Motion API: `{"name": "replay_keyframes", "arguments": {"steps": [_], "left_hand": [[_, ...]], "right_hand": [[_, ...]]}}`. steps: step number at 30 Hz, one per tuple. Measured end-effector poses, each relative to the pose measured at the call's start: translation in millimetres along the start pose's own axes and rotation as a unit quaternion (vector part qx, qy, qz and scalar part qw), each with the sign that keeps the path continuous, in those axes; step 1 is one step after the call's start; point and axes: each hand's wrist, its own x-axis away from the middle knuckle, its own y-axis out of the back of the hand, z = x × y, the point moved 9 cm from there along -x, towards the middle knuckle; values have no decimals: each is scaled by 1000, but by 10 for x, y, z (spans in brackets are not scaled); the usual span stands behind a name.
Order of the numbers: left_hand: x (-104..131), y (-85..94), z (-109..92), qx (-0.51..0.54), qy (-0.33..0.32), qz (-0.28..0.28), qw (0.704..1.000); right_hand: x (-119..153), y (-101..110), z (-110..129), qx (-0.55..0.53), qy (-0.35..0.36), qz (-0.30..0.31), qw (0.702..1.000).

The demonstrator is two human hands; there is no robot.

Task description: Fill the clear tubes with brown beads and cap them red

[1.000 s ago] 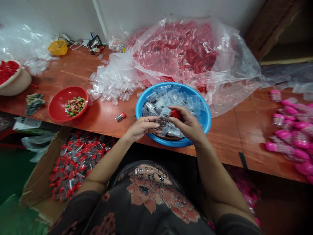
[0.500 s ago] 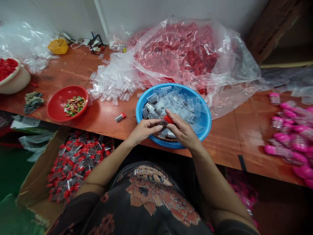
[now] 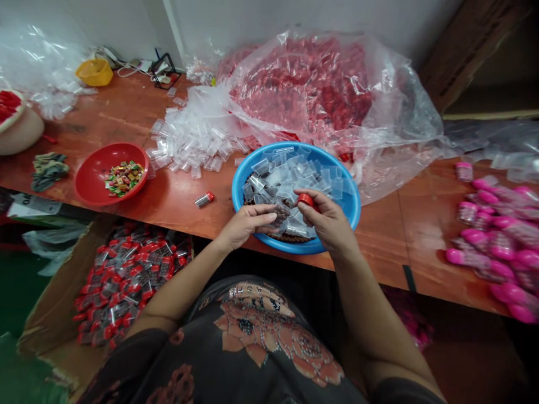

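My left hand (image 3: 248, 225) is closed around a clear plastic tube (image 3: 281, 216) with small dark pieces inside, held tilted over the front of a blue basin (image 3: 357, 216). To its right, my right hand (image 3: 327, 220) pinches a red cap (image 3: 305, 199) between thumb and fingers, apart from the tube. Clear empty tubes (image 3: 290, 174) fill much of the basin, and small brown pieces (image 3: 295, 238) show beneath them. On the table, left of the basin, lies a filled tube with a red cap (image 3: 204, 199).
A red bowl (image 3: 86, 179) with wrapped sweets stands left on the table (image 3: 168, 207). Behind lie loose clear tubes (image 3: 189, 137) and a plastic bag of red caps (image 3: 303, 84). Pink-capped tubes (image 3: 501, 241) lie right. Below left, a cardboard box (image 3: 54, 292) holds red-capped tubes.
The red cap has come away from the tube and moved right and up with my right hand. My left hand stays at about the same place with the tube.
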Motion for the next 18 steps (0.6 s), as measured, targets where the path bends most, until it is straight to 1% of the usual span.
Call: {"name": "replay_keyframes", "arguments": {"steps": [2, 4, 6, 9, 11, 14, 16, 18], "left_hand": [[-9, 18, 18, 22, 6, -12, 1000], [-16, 22, 34, 20, 6, -16, 1000], [-21, 11, 35, 1, -6, -9, 1000], [-21, -13, -2, -42, -42, 9, 998], [-15, -17, -45, -79, -72, 13, 994], [-2, -7, -101, -126, -108, 0, 986], [9, -3, -117, -143, -120, -12, 982], [25, -12, -132, -154, -131, -24, 979]], "right_hand": [[23, -5, 106, 81, 51, -1, 995], [58, -57, 205, 172, 100, 6, 980], [103, -124, 288, 253, 149, 6, 956], [179, -262, 345, 343, 214, 18, 915], [236, -353, 354, 385, 260, 25, 885], [312, -442, 346, 423, 319, 17, 848], [336, -482, 319, 438, 340, 18, 832], [341, -493, 302, 447, 349, 14, 824]]}}
